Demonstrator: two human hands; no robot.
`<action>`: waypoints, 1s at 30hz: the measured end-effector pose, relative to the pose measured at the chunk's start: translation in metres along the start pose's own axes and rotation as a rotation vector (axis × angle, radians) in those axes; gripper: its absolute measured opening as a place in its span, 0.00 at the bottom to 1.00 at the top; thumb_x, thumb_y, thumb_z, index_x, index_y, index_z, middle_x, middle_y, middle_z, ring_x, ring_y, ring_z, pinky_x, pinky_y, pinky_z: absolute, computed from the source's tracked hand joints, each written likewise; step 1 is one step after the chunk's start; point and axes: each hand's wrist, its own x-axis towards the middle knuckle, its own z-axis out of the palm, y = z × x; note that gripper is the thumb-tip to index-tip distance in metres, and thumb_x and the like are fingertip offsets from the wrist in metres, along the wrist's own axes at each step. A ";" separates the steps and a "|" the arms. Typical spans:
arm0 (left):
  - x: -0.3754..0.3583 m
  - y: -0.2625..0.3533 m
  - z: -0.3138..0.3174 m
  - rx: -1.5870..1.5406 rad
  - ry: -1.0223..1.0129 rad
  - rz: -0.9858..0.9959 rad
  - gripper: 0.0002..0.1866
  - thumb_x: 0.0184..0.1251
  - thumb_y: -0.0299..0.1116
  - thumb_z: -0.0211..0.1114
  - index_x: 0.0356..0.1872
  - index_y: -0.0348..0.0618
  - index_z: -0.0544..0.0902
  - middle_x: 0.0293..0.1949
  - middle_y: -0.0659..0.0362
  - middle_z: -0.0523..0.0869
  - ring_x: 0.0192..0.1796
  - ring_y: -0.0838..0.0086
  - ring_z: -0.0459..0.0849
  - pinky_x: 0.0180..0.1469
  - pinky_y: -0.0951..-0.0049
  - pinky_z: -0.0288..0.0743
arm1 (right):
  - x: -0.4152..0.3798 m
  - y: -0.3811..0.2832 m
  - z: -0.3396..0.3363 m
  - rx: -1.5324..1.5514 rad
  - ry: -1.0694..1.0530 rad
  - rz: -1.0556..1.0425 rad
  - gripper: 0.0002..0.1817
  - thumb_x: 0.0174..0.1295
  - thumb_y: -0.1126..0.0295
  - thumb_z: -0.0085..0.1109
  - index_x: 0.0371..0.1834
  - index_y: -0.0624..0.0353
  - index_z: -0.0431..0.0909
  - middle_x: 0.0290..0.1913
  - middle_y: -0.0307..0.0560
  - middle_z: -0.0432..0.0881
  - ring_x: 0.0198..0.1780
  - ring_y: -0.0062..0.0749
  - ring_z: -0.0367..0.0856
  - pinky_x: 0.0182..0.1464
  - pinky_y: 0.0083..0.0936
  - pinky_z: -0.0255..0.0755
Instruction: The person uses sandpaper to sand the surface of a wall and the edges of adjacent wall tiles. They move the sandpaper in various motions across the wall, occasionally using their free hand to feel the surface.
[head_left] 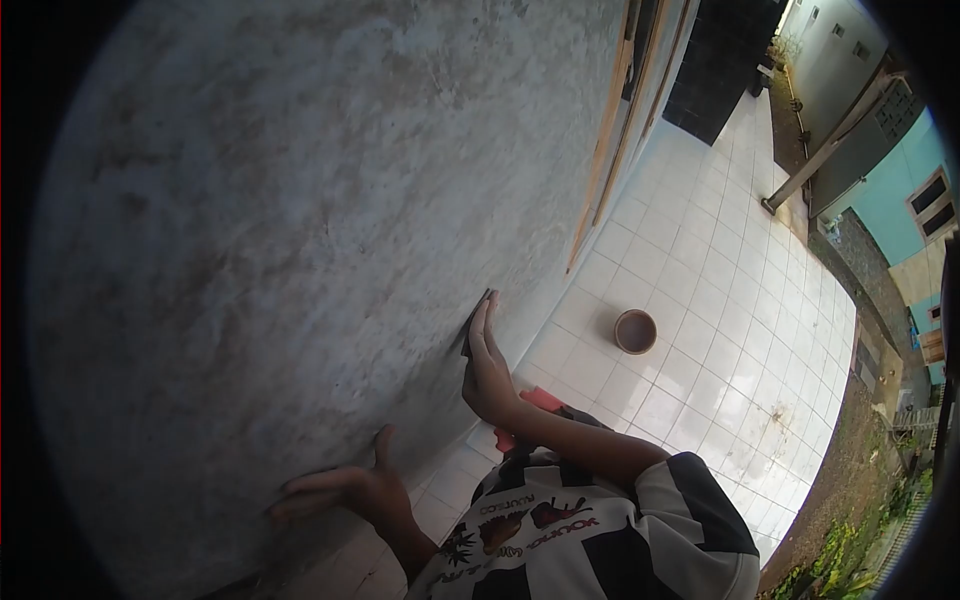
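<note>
A grey-white, blotchy plastered wall [300,230] fills the left of the view. My right hand [487,375] is against it with fingers stretched, pressing a thin, dark, flat piece [474,325] between palm and wall. Its exact kind does not show. Lower down, my left hand [350,488] rests on the wall surface with its thumb spread from the fingers and nothing in it.
On the white tiled floor [690,350] stands a round brown bowl [635,331]. A wooden frame [607,150] edges the wall. Something red [541,399] is partly hidden beneath my right arm. A post [810,170] and a turquoise house [895,170] are farther off.
</note>
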 end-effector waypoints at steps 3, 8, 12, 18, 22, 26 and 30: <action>0.006 -0.005 -0.001 0.031 0.049 0.071 0.86 0.43 0.80 0.71 0.77 0.30 0.19 0.73 0.25 0.09 0.76 0.30 0.06 0.68 0.20 0.11 | 0.000 0.007 0.003 0.096 0.025 0.099 0.51 0.48 0.98 0.35 0.81 0.79 0.28 0.80 0.87 0.26 0.82 0.78 0.26 0.81 0.50 0.49; 0.003 -0.009 0.000 0.039 0.051 0.100 0.85 0.44 0.83 0.68 0.77 0.30 0.19 0.73 0.24 0.09 0.75 0.31 0.04 0.66 0.19 0.09 | -0.013 0.007 0.014 -0.079 0.002 -0.033 0.52 0.48 0.97 0.37 0.80 0.79 0.27 0.80 0.88 0.24 0.82 0.80 0.27 0.81 0.50 0.48; 0.003 0.001 -0.004 0.069 0.010 0.096 0.86 0.46 0.77 0.72 0.75 0.26 0.17 0.71 0.23 0.07 0.74 0.29 0.04 0.67 0.19 0.11 | 0.003 0.003 0.013 -0.076 0.086 0.058 0.52 0.48 0.97 0.38 0.79 0.81 0.25 0.78 0.90 0.22 0.81 0.82 0.26 0.82 0.49 0.45; -0.016 -0.017 0.012 -0.047 -0.109 -0.032 0.87 0.44 0.75 0.76 0.76 0.26 0.18 0.72 0.23 0.09 0.75 0.29 0.06 0.67 0.18 0.14 | -0.002 -0.005 0.014 -0.144 0.010 0.039 0.52 0.49 0.97 0.39 0.78 0.82 0.22 0.77 0.93 0.20 0.80 0.83 0.27 0.82 0.47 0.46; 0.005 -0.003 -0.002 0.131 0.043 0.105 0.88 0.43 0.81 0.71 0.75 0.25 0.18 0.71 0.23 0.08 0.74 0.28 0.05 0.66 0.16 0.14 | -0.011 -0.036 0.018 -0.058 -0.038 0.052 0.50 0.49 0.98 0.39 0.77 0.85 0.26 0.77 0.92 0.21 0.81 0.83 0.26 0.82 0.54 0.46; 0.009 -0.007 -0.003 0.161 0.061 0.169 0.87 0.42 0.84 0.67 0.76 0.27 0.18 0.71 0.23 0.07 0.74 0.28 0.04 0.64 0.15 0.13 | -0.021 -0.047 0.028 -0.107 -0.057 -0.116 0.49 0.48 0.99 0.39 0.78 0.85 0.32 0.78 0.91 0.24 0.80 0.87 0.27 0.81 0.61 0.43; 0.007 -0.003 -0.004 0.127 0.039 0.140 0.87 0.42 0.85 0.67 0.76 0.27 0.18 0.70 0.23 0.06 0.73 0.29 0.03 0.63 0.15 0.11 | -0.022 -0.046 0.033 -0.100 0.033 -0.113 0.46 0.48 0.97 0.41 0.77 0.87 0.40 0.78 0.93 0.31 0.80 0.87 0.31 0.81 0.63 0.44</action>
